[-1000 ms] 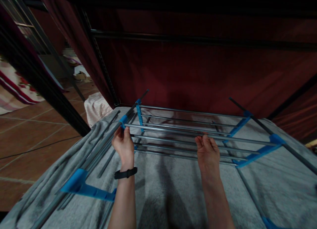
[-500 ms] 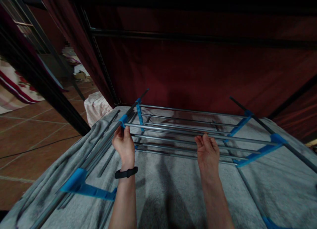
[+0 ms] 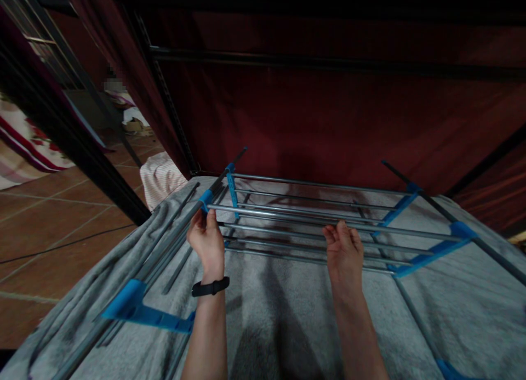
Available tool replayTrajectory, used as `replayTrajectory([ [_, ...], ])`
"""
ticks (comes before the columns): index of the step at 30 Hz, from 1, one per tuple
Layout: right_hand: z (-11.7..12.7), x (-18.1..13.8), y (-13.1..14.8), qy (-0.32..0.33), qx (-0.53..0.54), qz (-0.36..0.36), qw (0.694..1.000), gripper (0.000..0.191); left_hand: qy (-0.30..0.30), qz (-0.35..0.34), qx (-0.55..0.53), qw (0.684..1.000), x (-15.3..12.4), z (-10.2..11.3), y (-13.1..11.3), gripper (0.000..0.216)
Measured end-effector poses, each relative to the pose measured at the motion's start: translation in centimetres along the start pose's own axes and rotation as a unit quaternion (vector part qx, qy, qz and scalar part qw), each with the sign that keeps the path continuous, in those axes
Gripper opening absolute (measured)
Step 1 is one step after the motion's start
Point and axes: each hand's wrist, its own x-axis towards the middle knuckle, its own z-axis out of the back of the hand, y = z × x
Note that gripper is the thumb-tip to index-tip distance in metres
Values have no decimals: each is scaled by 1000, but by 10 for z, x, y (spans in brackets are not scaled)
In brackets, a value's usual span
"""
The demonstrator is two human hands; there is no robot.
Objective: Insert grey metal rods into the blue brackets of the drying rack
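Note:
A partly assembled rack of grey metal tubes and blue plastic brackets lies across the bed. My left hand [image 3: 206, 242] is closed at the left bracket [image 3: 205, 199], its thumb against the end of a metal tube [image 3: 271, 214]. The other fingers are partly hidden behind the bracket. Further right, my right hand [image 3: 344, 251] pinches the tubes near their middle; which tube it grips is hard to tell. Their far ends meet a blue bracket [image 3: 462, 231] on the right side pole [image 3: 499, 265]. A left side pole [image 3: 170, 247] carries another blue bracket [image 3: 133, 303] close to me.
Loose tubes [image 3: 176, 273] lie on the grey blanket [image 3: 279, 325] by the left pole. A dark red curtain [image 3: 329, 128] and a black bed-frame bar [image 3: 287, 58] stand behind the rack. Tiled floor [image 3: 61, 232] and a striped cloth [image 3: 162, 177] are to the left.
Almost nothing differs. The left hand and the left part of the rack have shifted very slightly to the right; both hands keep their hold.

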Motion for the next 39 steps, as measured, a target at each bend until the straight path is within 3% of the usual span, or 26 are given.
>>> replayTrajectory([
  [13,4,-1,5,48,-4,-39,998,28,5,-31,57,998,0,1,-7,35],
  [39,2,2,0,6,7,-12,1000,28,4,-50,119,992,0,4,-6,33],
])
